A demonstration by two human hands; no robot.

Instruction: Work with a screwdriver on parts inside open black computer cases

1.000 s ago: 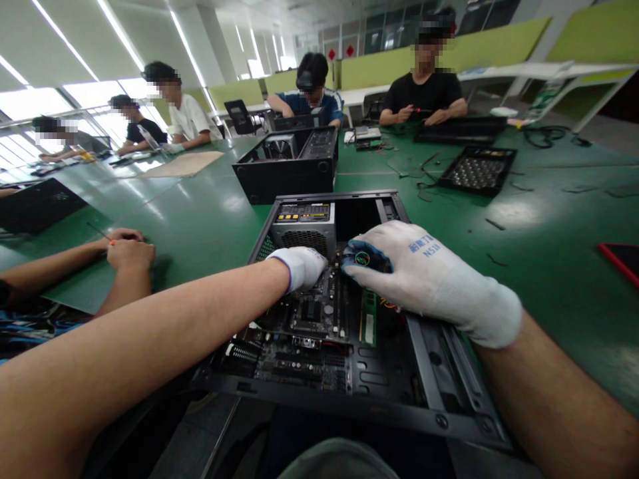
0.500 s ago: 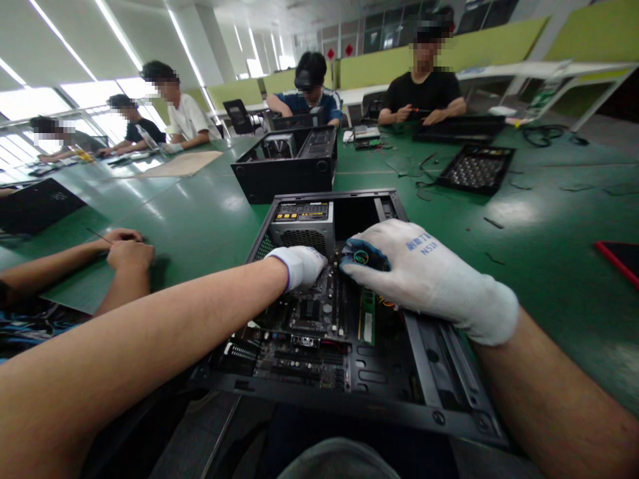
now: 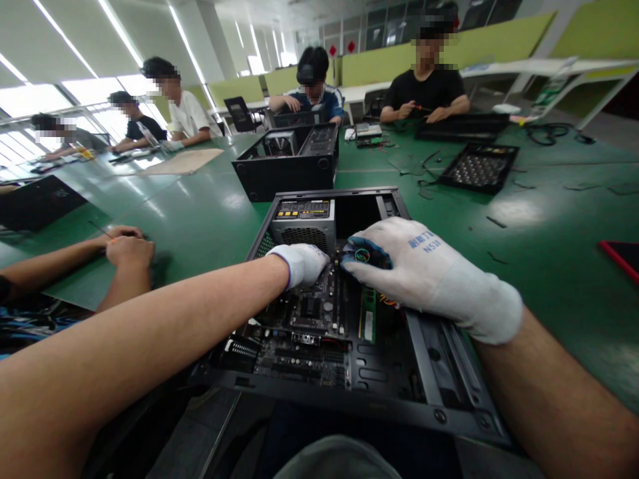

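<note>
An open computer case [image 3: 424, 406] lies in front of me, with a motherboard [image 3: 309, 309] and a power supply [image 3: 304, 233] inside. My left hand [image 3: 307, 264], in a white glove, is closed at the board's upper part, just below the power supply. Its fingertips are hidden, so what they hold does not show. Beside it, my right hand [image 3: 387, 256] has its blue-coated fingers curled inward near the board's edge. A small dark round spot with coloured lines shows among these fingers; its kind is unclear. Below the right hand sits a green memory module [image 3: 368, 318].
A second computer case [image 3: 284, 176] stands beyond mine on the green table [image 3: 190, 219]. To the left are a co-worker's bare hands [image 3: 128, 249] with a thin tool. A black perforated part [image 3: 479, 167], cables [image 3: 552, 133] and a red-edged object [image 3: 622, 263] lie to the right.
Both my hands stay in nearly the same place and pose. The view has shifted very slightly. Across the table, a person's hand has risen toward the chest.
</note>
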